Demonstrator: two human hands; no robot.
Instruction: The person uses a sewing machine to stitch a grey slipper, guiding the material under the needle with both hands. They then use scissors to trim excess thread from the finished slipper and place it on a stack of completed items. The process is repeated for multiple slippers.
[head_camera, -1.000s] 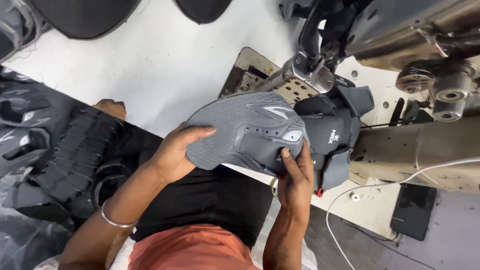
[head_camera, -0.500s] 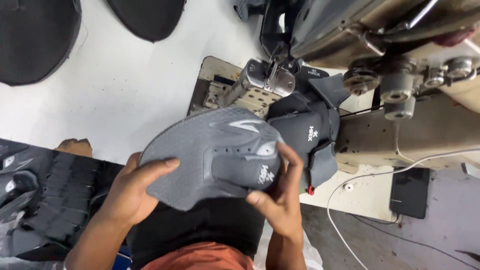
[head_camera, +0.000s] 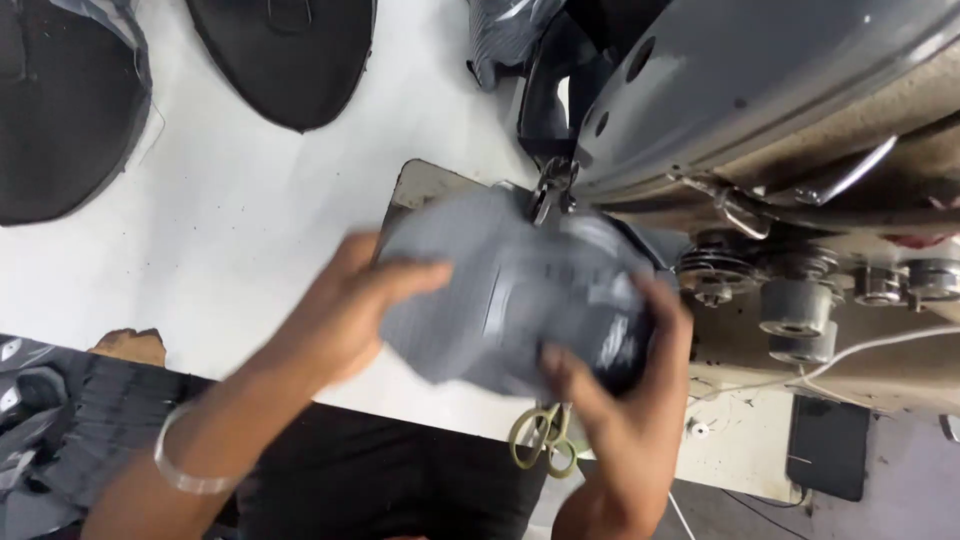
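Grey fabric, a shaped shoe upper (head_camera: 510, 300), sits right under the needle of the sewing machine (head_camera: 760, 110), blurred by motion. The left hand (head_camera: 350, 310) grips the upper's near-left edge, thumb on top and fingers curled beneath. The right hand (head_camera: 625, 400) clamps its other side, fingers spread over the darker part just below the machine's head. Both hands are closed on the upper, holding it on the pale plate at the machine's base. A silver bangle (head_camera: 185, 470) rings the left wrist. Small yellow-handled scissors (head_camera: 540, 440) lie on the white table (head_camera: 230, 230) just in front of the machine, beside the right hand. Two black shoe pieces (head_camera: 285, 55) lie on the table well to the left of the machine. A black flat box (head_camera: 825, 450) rests below the machine's round metal wheels.
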